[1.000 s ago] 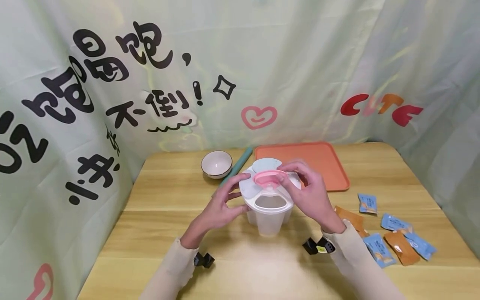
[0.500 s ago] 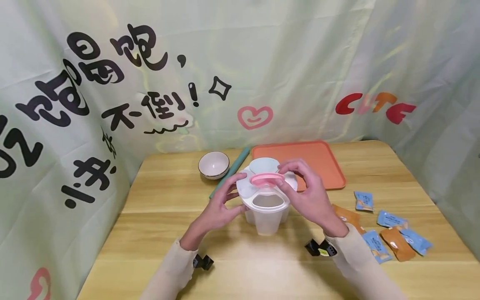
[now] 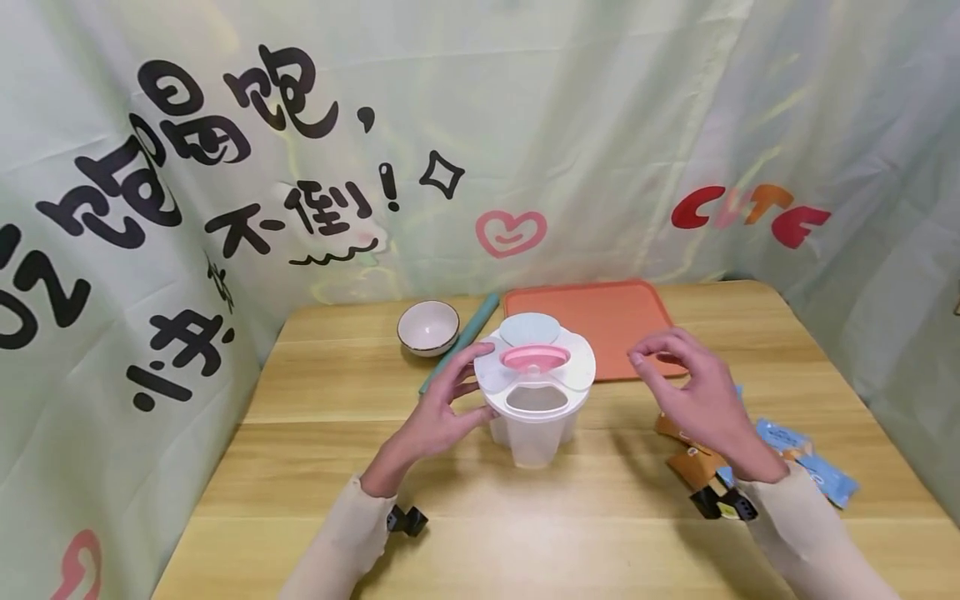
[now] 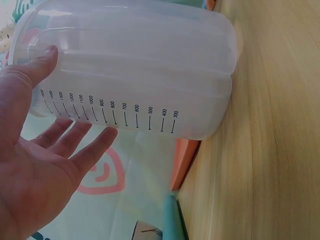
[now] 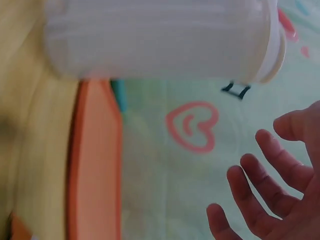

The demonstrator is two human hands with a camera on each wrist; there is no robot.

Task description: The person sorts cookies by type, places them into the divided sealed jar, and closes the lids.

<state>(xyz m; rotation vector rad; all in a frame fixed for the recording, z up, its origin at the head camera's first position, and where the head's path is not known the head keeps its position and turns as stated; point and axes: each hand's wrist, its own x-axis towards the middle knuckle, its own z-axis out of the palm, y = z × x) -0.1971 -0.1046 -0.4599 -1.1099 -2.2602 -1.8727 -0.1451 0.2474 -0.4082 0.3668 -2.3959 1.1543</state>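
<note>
A translucent plastic canister (image 3: 534, 446) stands upright mid-table. Its white lid (image 3: 579, 360) carries a pink handle (image 3: 535, 357), a raised pale-blue flap (image 3: 529, 327) behind it and an uncovered opening at the front. My left hand (image 3: 438, 414) holds the canister's left side, thumb in front and fingertips near the lid's rim; the left wrist view shows volume marks on the clear wall (image 4: 145, 60). Off to the right, my right hand (image 3: 696, 392) is raised above the table, fingers loosely bent, with nothing in it. The right wrist view shows its fingers (image 5: 250, 197) apart from the canister.
Behind the canister lies an orange tray (image 3: 600, 321). A small bowl (image 3: 428, 328) and a long green rod (image 3: 468, 337) are at the back left. Several orange packets (image 3: 693, 467) and blue packets (image 3: 827, 477) lie at the right, partly hidden by my right arm.
My right hand has let go of the lid's pink handle and moved right, over toward the packets. The left hand keeps its place on the canister.
</note>
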